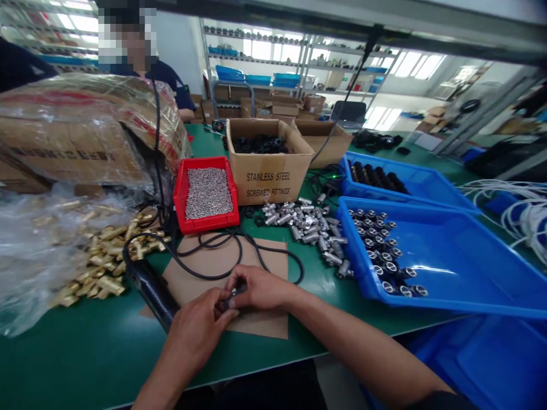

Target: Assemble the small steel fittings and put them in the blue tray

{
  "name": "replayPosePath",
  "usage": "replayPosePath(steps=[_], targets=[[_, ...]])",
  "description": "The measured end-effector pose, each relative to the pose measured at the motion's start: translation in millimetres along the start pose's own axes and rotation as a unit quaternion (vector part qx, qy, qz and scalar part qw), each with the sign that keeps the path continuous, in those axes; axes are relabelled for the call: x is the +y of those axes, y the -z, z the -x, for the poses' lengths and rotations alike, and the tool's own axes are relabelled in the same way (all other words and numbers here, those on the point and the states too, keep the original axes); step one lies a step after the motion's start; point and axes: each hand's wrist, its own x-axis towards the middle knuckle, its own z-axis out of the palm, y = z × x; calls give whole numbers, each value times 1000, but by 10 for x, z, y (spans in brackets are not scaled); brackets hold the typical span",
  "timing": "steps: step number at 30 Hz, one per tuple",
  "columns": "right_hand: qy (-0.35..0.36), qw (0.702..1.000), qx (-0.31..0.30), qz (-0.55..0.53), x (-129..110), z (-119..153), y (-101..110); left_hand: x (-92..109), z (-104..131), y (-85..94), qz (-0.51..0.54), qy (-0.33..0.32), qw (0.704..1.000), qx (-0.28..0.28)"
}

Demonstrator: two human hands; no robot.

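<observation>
Over a flat cardboard sheet (265,324), my left hand (200,322) and my right hand (256,290) meet. Fingers of both are closed round a small dark part (233,297), partly covered by the fingertips; its exact kind does not show. Just left of my left hand lies a black cylindrical tool (154,293) with a black cable (209,277) looping over the cardboard. Beyond my hands, a heap of silver metal fittings (310,225) spreads on the green table (85,353).
A red bin (206,226) holds many tiny metal pieces. Brass fittings (106,256) and plastic wrap (38,250) lie left. Behind stands a carton (269,179) of black parts. Blue trays (448,245) (427,176) at right hold assembled pieces. A person (171,85) is across the table.
</observation>
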Motion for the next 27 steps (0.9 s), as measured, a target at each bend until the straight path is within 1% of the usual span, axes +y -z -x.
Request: replayPosePath(steps=[2, 4, 8, 10, 12, 14, 16, 18, 20, 21, 22, 24, 25, 27], targets=[[-13, 1000, 15, 7, -1, 4, -34, 10, -8, 1, 0, -2, 1000, -10], [-22, 999, 25, -9, 3, 16, -64, 20, -17, 4, -6, -5, 1000, -17], [-15, 998, 31, -46, 55, 52, -91, 11, -27, 11, -22, -17, 1000, -8], [2, 997, 23, -78, 91, 86, -83, 18, -11, 29, -27, -19, 999, 4], [20, 990, -4, -137, 128, 126, -59, 54, 19, 57, -25, -30, 999, 19], [47, 985, -27, -166, 165, 155, -27, 109, 48, 82, -23, -45, 998, 29], [81, 986, -26, -144, 196, 166, -4, 158, 73, 104, -27, -54, 998, 35], [106, 989, -4, -104, 213, 165, -1, 168, 106, 141, -46, -72, 996, 38], [106, 990, 11, -92, 212, 166, -19, 116, 156, 221, -76, -84, 991, 67], [101, 991, 16, -91, 207, 169, -30, 67, 185, 282, -93, -72, 988, 99], [97, 991, 21, -92, 199, 173, -42, 6, 212, 354, -109, -41, 983, 141], [93, 991, 29, -90, 184, 183, -61, -132, 242, 502, -132, 72, 963, 224], [92, 991, 34, -86, 177, 189, -67, -198, 239, 561, -137, 134, 952, 240], [89, 992, 41, -74, 167, 199, -75, -307, 198, 612, -140, 227, 935, 233]])
